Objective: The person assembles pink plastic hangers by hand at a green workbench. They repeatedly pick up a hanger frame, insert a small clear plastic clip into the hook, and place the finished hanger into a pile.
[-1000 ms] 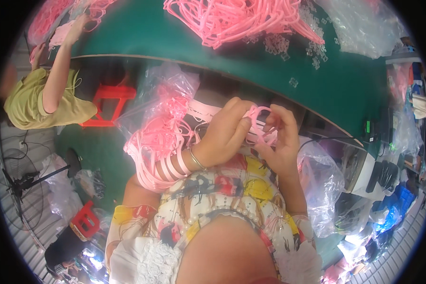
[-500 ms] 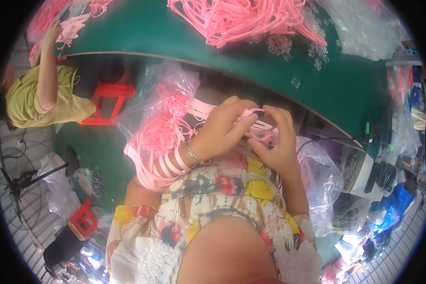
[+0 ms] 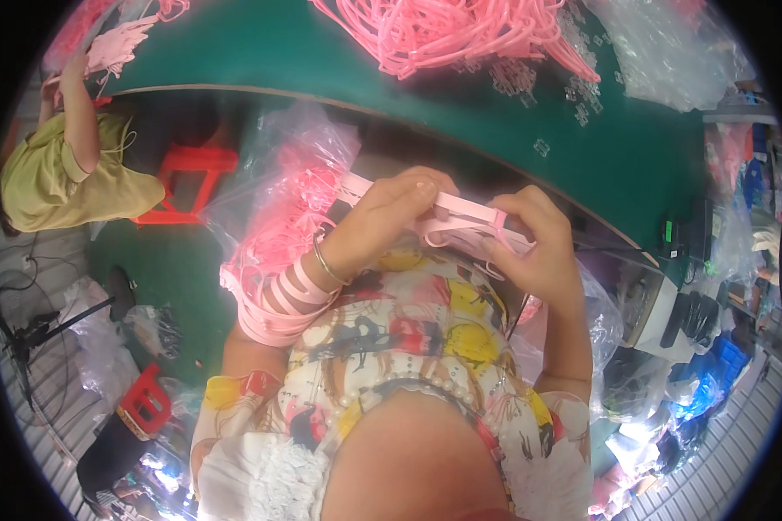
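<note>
A bundle of flat pink straps [image 3: 462, 208] stretches between my two hands, in front of my body. My left hand [image 3: 391, 204] is closed round its left part, with the thumb pressed on top. At the other end, my right hand [image 3: 539, 239] pinches the straps, where a thin pink band crosses them near the fingertips. More pink loops [image 3: 274, 304] hang around my left forearm, below a metal bracelet. Beside that arm, a clear plastic bag [image 3: 308, 143] holds a tangle of pink straps [image 3: 300, 200].
Ahead is a green table [image 3: 460, 122] with a pile of pink straps [image 3: 443, 39], small clear plastic pieces [image 3: 517, 80] and a clear plastic bag [image 3: 669, 56]. To the left stand a red stool [image 3: 182, 174] and a person in a yellow-green top [image 3: 69, 174].
My hands have moved apart, the right one to the right and the left one slightly left. More of the strap bundle now shows between them.
</note>
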`<state>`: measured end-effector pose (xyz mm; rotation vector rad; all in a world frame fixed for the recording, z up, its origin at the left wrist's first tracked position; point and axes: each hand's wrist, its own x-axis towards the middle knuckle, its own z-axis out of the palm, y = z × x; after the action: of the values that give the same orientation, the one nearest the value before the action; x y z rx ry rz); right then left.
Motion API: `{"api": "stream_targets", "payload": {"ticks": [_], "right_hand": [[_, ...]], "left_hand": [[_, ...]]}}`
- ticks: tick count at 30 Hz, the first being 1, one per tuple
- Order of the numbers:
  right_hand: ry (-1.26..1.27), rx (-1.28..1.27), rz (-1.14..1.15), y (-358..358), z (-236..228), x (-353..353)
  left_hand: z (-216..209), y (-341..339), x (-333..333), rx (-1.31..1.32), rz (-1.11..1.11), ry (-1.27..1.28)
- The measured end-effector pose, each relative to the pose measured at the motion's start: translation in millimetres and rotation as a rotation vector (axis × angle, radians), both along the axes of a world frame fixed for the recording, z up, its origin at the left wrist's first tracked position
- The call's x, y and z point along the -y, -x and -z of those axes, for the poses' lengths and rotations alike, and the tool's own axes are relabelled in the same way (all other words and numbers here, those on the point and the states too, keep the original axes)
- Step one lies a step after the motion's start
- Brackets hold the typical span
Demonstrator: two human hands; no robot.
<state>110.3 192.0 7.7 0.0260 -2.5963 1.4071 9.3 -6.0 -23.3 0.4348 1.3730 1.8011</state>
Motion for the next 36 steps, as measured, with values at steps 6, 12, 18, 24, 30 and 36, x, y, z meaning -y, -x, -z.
{"api": "stream_targets", "payload": {"ticks": [6,12,18,24,30,36], "right_hand": [[0.046,0.181,-0.123,-2,10,-21],[0.184,0.28,-0.189,-4,15,-26],[0.425,0.387,-0.061,-11,14,-30],[0.255,0.104,-0.048,-19,22,-36],[0.486,0.219,0.012,-33,26,-42],[0.556,0.243,0.033,-38,28,-45]], "left_hand": [[4,13,4,0.05,0.337,0.092],[-4,12,-4,-0.357,0.35,0.232],[-14,13,-17,-0.583,0.286,0.186],[-13,18,-32,-0.44,0.419,0.18],[-16,19,-46,-0.087,0.411,0.16],[-12,19,-50,-0.143,0.428,0.133]]}}
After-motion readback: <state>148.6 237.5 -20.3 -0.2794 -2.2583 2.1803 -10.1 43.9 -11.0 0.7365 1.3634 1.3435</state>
